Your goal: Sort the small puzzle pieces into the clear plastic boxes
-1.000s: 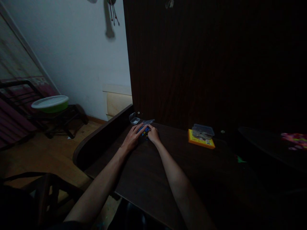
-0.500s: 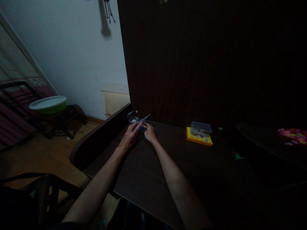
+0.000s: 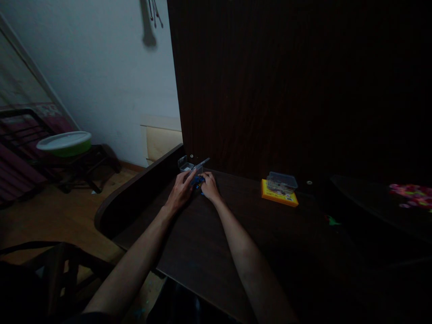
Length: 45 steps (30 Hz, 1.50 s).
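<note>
My left hand (image 3: 180,192) rests on the dark desk with its fingers closed on the near side of a clear plastic box (image 3: 200,168), whose lid stands raised. Beside it, my right hand (image 3: 209,186) has its fingers curled over a small heap of blue pieces (image 3: 198,181) with a little yellow among them. The pieces lie between my hands, in front of the box. Single pieces are too small and dark to make out. Just behind my left hand stands another small clear box (image 3: 185,165), its lid up.
To the right, clear plastic boxes (image 3: 281,182) sit on a yellow box (image 3: 279,199). Farther right are a green scrap (image 3: 332,220) and a pink, beaded-looking heap (image 3: 412,196). A raised board (image 3: 135,189) edges the desk's left side. A green basin (image 3: 69,148) rests on a chair.
My left fingers have drawn back and bent at the clear box, baring more of the blue pieces. My right hand has shifted slightly over them. The view has moved a little.
</note>
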Motion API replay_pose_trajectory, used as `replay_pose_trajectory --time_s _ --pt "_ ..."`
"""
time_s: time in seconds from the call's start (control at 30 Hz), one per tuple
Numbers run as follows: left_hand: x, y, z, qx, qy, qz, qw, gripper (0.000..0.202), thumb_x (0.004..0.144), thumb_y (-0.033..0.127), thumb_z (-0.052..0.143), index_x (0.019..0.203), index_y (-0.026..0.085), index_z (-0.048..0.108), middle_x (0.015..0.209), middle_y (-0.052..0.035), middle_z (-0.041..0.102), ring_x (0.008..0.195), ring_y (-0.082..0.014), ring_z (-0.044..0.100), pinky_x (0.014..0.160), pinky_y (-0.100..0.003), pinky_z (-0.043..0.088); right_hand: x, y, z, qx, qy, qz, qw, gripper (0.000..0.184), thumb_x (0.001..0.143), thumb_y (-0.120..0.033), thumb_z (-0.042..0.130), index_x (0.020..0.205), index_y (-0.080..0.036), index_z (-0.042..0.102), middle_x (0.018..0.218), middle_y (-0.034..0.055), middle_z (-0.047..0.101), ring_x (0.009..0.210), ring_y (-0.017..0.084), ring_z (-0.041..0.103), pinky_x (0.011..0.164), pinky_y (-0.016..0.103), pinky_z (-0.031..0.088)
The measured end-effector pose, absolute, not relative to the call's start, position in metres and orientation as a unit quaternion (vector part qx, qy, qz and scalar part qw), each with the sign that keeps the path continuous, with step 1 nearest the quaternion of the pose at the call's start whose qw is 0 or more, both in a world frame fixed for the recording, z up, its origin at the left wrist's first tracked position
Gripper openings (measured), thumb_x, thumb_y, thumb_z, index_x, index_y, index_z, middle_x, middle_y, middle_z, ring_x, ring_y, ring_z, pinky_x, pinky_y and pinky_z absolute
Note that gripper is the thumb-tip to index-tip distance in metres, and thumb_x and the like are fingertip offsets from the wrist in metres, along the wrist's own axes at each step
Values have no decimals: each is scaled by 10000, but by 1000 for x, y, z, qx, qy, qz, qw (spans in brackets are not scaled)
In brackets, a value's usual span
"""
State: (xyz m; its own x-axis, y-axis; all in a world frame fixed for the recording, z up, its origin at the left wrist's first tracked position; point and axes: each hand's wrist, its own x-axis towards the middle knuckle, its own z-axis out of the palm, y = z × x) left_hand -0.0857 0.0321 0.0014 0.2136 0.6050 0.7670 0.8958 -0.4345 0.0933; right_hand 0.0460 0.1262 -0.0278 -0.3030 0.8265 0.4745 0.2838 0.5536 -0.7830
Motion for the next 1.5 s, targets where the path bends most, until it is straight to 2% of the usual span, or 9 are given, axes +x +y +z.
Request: replay_pose_trajectory --time_s 0.2,0.37,0.47,0.67,0.87,1.1,1.3,1.5 --pt "-85 32 2 -750 -505 -384 188 822 843 58 553 1537 293 180 1306 -125 463 1207 -264 470 1010 -458 475 47 126 -27 -360 -754 291 467 479 703 8 425 1066 -192 665 1100 68 520 1077 180 507 1080 331 360" --pt "-83 32 2 -748 -505 -390 183 831 836 51 554 1536 297 181 1301 -124 472 1198 -264 476 1006 -457 477 47 125 -27 -370 -758 286 456 398 709 -7 440 970 -182 685 1088 75 518 1091 196 491 1082 347 358" --pt "-82 32 2 -748 -506 -390 180 825 839 63 558 1536 293 181 1303 -128 472 1200 -267 478 1003 -457 476 48 124 -26 -362 -754 289 466 407 707 -5 433 978 -193 671 1050 61 515 1065 186 500 1081 345 359" --pt "-82 33 1 -746 -506 -395 177 833 830 61 573 1533 295 192 1296 -122 475 1193 -263 476 1005 -451 475 49 123 -24 -368 -759 288 453 401 714 -7 437 969 -189 687 1135 75 486 1128 196 475 1101 352 337" --pt "-82 33 -1 -735 -528 -393 164 802 843 87 572 1528 298 211 1296 -117 467 1206 -260 470 1020 -450 463 50 124 -23 -359 -758 288 463 361 737 -8 422 912 -184 684 1048 67 478 1059 180 495 1078 332 362" --pt "-81 33 1 -738 -517 -396 177 830 830 68 571 1531 301 193 1287 -118 461 1191 -265 470 1012 -458 470 48 124 -26 -352 -757 280 473 395 735 -1 426 938 -195 703 1100 67 464 1085 177 477 1079 327 372" --pt "-81 32 2 -735 -519 -400 172 845 820 52 570 1532 303 191 1291 -112 462 1194 -257 469 1018 -441 468 51 123 -22 -354 -762 273 469 382 718 9 411 885 -183 695 1045 69 472 1050 179 491 1065 323 389" --pt "-81 32 1 -736 -520 -401 165 826 829 62 572 1529 301 203 1300 -117 462 1207 -260 463 1023 -446 461 50 122 -22 -349 -766 269 468 395 735 -8 421 918 -180 725 1122 81 476 1088 185 488 1074 329 376"
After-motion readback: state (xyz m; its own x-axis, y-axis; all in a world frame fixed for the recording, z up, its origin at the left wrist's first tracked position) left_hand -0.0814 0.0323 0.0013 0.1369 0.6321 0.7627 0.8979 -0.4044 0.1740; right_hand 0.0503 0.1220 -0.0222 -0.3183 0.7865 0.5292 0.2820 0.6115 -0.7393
